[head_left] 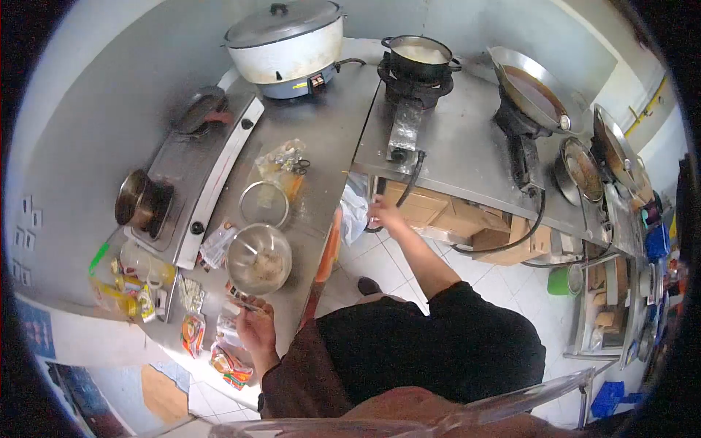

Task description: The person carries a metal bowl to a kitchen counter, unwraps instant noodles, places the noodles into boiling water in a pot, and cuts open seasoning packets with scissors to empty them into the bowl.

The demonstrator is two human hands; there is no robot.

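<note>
My left hand point(255, 328) is closed around something small that I cannot make out, just below a steel bowl point(258, 259) with a pale substance in its bottom. Above the bowl lies a round sieve point(264, 205) on the steel counter point(310, 186). My right hand point(383, 212) is out past the counter's edge, beside a whitish plastic bag point(354, 212); its fingers are bent, and whether they grip anything is unclear. Food packets point(193, 334) and a red and white packet point(232, 365) lie near my left hand.
A large rice cooker point(288, 55) stands at the back. A two-burner stove point(197, 160) with a small pot point(137, 198) is at the left. On the right counter are a black pot point(418, 57) and a wok point(531, 87). Cardboard boxes point(423, 208) sit beneath; hoses hang down.
</note>
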